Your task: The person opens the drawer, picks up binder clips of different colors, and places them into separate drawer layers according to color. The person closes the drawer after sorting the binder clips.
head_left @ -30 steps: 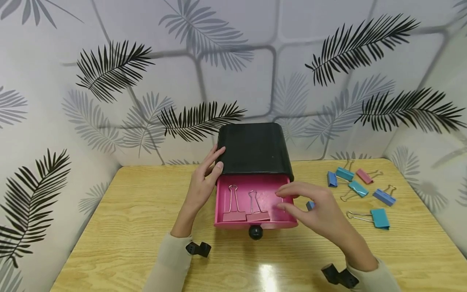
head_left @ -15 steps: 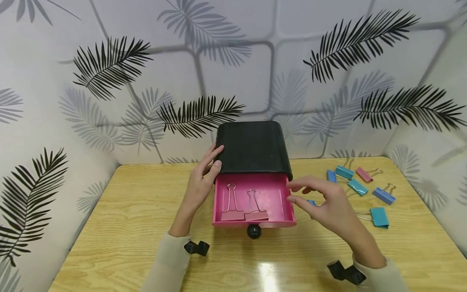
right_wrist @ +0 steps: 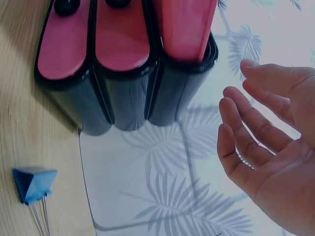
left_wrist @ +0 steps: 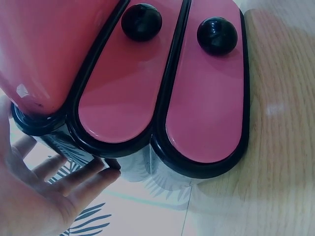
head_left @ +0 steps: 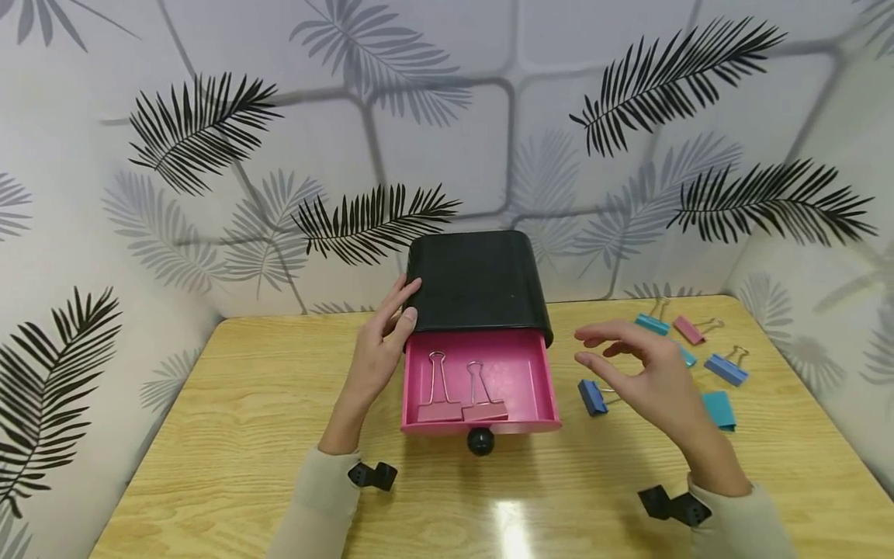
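The fingers of the right hand [head_left: 656, 380] are loosely curved, with a gap between thumb and forefinger; they hold nothing. The hand hangs over the worktop [head_left: 265, 388], apart from the open drawer [head_left: 522, 373]. Half a second ago its fingertips were at the drawer's right wall; it has since moved right, bringing the nearby blue clip [head_left: 591, 397] into fuller view. The left pink clip [head_left: 438, 411] and right pink clip [head_left: 485, 410] have kept their places in the drawer. Both are judged released, leaving the right hand free.

Each of these two bodies has its long axis along the drawer front; the wire handles point back. The blue clip's body runs roughly front to back, wires pointing right.

The left hand [head_left: 373, 353] touches the left side of the black cabinet [head_left: 471, 279], fingers extended. Farther right lie a third pink clip [head_left: 688, 330] and a teal clip [head_left: 653, 324].
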